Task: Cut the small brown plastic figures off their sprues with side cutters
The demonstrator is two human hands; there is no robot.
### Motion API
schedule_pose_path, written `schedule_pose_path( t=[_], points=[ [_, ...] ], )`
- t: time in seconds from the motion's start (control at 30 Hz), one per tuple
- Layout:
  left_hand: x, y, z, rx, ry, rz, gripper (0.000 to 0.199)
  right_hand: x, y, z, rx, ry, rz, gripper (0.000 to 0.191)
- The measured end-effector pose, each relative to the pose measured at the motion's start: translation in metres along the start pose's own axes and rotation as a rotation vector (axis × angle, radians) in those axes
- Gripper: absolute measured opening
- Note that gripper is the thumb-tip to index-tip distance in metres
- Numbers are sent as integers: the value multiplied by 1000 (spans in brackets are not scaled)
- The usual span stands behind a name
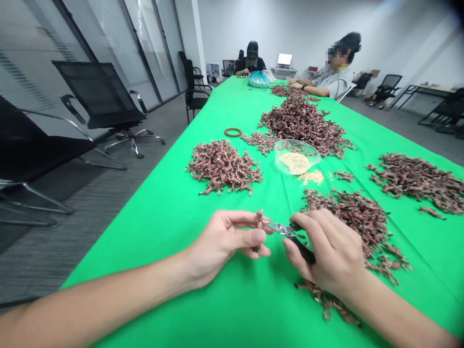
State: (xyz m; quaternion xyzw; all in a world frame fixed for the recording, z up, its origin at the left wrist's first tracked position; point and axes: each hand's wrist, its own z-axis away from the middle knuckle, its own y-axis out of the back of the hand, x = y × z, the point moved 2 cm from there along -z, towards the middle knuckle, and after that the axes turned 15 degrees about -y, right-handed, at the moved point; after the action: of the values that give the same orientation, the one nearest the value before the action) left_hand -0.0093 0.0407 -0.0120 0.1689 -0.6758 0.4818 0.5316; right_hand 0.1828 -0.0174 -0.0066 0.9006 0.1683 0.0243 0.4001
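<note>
Between its thumb and fingers, my left hand point(232, 237) pinches a small brown figure point(260, 220) upright above the green cloth point(163, 232). My right hand point(328, 246) is wrapped round the black handles of small pliers point(284, 228). The metal tips of the pliers point left and meet the figure; whether they grip it is too small to tell. A pile of similar brown figures point(358, 217) lies behind and beside my right hand, and a few loose ones point(331, 304) lie under my right wrist.
Further brown piles point(224, 166) lie left, at the right point(424, 181) and farther back point(304, 121). A clear bowl point(297, 157) holds pale small pieces, some spilled beside it. A brown ring point(232, 132) lies near. Two people point(339, 72) sit at the far end; office chairs point(97, 99) stand left.
</note>
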Motion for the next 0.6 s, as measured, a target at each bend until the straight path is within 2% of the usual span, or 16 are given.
schedule_pose_path(
  t=[0.23, 0.47, 0.6],
  points=[
    [1, -2, 5, -139, 54, 115, 25, 3, 3, 0, 10, 78, 15, 35],
    [-2, 1, 5, -205, 78, 134, 25, 6, 4, 0, 45, 106, -40, 32],
    [-2, 1, 5, -229, 101, 131, 31, 6, 5, -1, 52, 111, -76, 31]
  ],
)
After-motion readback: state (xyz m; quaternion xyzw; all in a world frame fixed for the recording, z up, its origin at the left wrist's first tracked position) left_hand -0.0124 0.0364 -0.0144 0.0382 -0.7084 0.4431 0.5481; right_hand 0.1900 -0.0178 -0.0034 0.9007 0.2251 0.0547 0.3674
